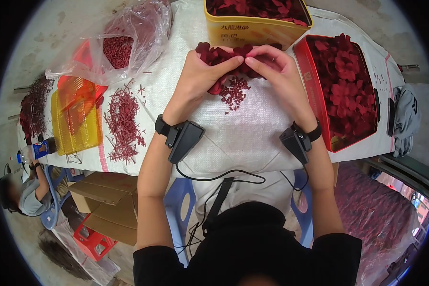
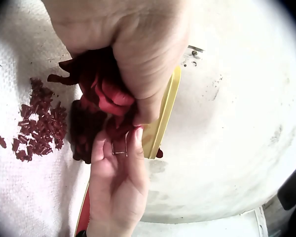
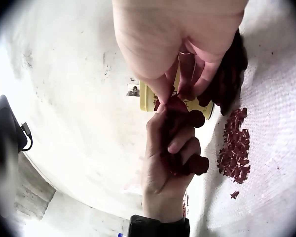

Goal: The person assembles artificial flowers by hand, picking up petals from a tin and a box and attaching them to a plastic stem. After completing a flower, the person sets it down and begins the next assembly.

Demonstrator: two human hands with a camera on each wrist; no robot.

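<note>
My left hand (image 1: pixel 195 78) holds a bunch of dark red flowers (image 2: pixel 106 91), its fingers curled round them and its thumb reaching along the top. The right hand (image 1: pixel 283 74) meets it at the thumb tip and pinches a red petal (image 3: pixel 176 103) of the bunch between thumb and fingertips. A thin ring is on a finger of the right hand in the left wrist view. Below both hands, a small heap of dark red bits (image 1: pixel 234 93) lies on the white woven sheet (image 1: pixel 224 138). Further dark red flowers (image 3: pixel 229 74) lie beyond the right fingers.
A yellow tin (image 1: pixel 257 31) of red flowers stands behind the hands, a red tin (image 1: pixel 314 95) of them at right. To the left are thin red stems (image 1: pixel 124 121), a yellow plastic basket (image 1: pixel 76 124) and a clear bag (image 1: pixel 143 28). Another person (image 1: pixel 33 190) sits far left.
</note>
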